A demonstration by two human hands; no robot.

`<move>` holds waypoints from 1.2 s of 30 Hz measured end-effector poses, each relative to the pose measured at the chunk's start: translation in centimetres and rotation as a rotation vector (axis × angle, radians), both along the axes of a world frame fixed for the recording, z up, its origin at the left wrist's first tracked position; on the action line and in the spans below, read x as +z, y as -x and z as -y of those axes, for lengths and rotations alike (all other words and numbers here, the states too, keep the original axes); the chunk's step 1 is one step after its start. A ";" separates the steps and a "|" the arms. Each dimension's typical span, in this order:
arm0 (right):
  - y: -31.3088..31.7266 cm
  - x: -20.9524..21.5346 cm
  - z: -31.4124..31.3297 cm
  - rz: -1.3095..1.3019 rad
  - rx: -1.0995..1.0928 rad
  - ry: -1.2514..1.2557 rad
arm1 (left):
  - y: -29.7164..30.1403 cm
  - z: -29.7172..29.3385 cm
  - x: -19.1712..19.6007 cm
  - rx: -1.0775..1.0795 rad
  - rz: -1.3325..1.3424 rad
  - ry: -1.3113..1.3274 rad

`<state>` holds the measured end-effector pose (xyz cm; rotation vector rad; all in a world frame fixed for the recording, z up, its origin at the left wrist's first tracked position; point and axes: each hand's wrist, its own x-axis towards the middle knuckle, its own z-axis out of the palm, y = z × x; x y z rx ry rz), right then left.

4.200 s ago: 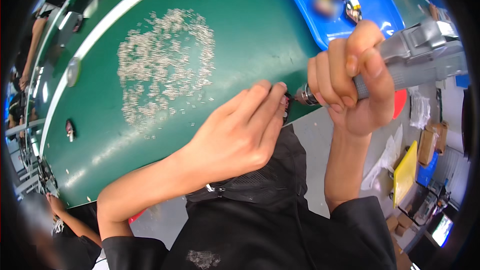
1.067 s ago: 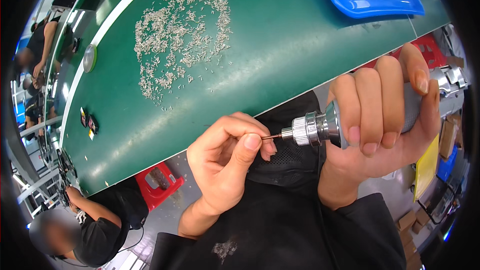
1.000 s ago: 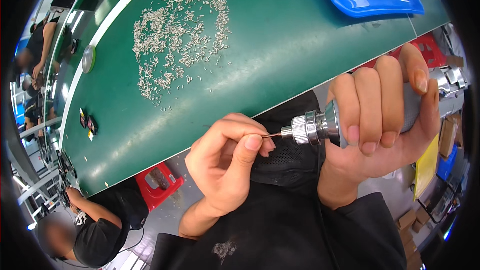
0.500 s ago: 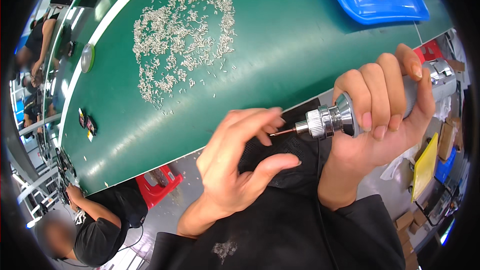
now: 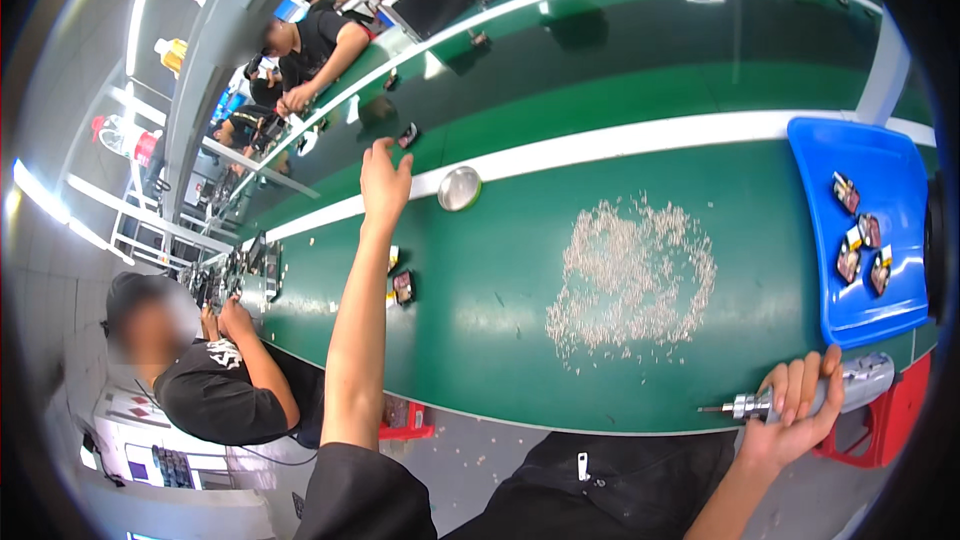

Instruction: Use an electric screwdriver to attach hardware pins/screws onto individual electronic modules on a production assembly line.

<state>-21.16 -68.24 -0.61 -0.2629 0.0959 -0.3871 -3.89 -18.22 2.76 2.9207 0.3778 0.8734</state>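
Fingers (image 5: pixel 800 385) of R hand (image 5: pixel 795 420) round electric screwdriver (image 5: pixel 800 402), rear hidden; L hand (image 5: pixel 385 180) spread, empty.

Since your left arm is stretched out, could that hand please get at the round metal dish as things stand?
Probably yes: the left hand hovers open just left of the dish, with only bare green belt between them.

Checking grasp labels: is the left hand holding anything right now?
No. The left hand is stretched out open over the green belt, fingers spread and empty, near the round metal dish.
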 end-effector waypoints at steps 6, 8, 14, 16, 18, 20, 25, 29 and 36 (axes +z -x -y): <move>-0.6 -0.4 -0.5 0.009 0.094 0.083 | -6.1 -5.9 -3.4 0.138 -0.116 0.134; -0.6 -0.6 -0.3 -0.011 0.077 0.073 | -7.3 -6.6 -3.5 0.178 -0.174 0.089; -0.9 -0.5 -0.4 -0.032 0.114 0.055 | -8.3 -9.6 -3.3 -0.033 -0.211 0.061; -1.2 -0.5 -0.1 -0.033 0.122 0.050 | -8.6 -9.0 -3.4 -0.118 -0.207 -0.011; -1.0 -0.3 0.4 -0.042 0.106 0.056 | -8.8 -7.9 -3.0 -0.112 -0.194 0.019; -1.1 0.2 0.4 -0.046 0.146 0.027 | -8.2 -6.6 -2.2 -0.114 -0.198 0.021; -0.8 0.0 0.2 0.028 0.248 0.071 | -4.4 2.0 -0.3 -0.489 -0.003 0.164; 0.3 -0.3 0.0 -0.005 0.255 0.027 | 3.0 18.5 3.9 -0.996 -0.208 0.057; 2.2 -0.3 0.9 -0.027 0.293 0.014 | 11.7 32.0 1.5 -1.524 -0.363 0.014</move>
